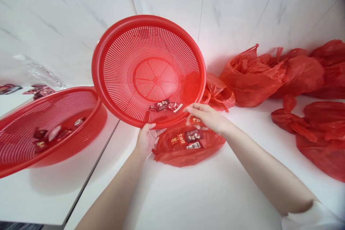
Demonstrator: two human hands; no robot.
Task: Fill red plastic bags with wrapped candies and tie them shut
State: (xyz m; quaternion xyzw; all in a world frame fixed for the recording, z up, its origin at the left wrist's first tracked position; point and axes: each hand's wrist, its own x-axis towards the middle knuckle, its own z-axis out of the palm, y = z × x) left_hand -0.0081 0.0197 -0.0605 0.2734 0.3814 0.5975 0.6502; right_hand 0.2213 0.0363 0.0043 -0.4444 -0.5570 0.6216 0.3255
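A round red plastic mesh basket (155,43) is tipped up on its side, its open mouth facing me. My left hand (147,138) grips its lower rim, thumb on the edge. Several small wrapped packets (162,105), dark and reddish, lie at the low side of the basket. Directly below spreads a thin red plastic bag (185,160), open at the top, with small printed packets (193,136) inside. My right hand (205,115) is at the bag's far right edge, beside the basket rim, fingers closed on the film. Those fingers partly cover a red packet with gold lettering.
To the left, a second red mesh basket (56,151) holds several small packets (60,133). Filled red bags (253,79) line the tiled wall, and a knotted one (323,133) lies at right. A seam (91,172) divides the white tabletop. Clear plastic packaging (40,70) stands behind the left basket.
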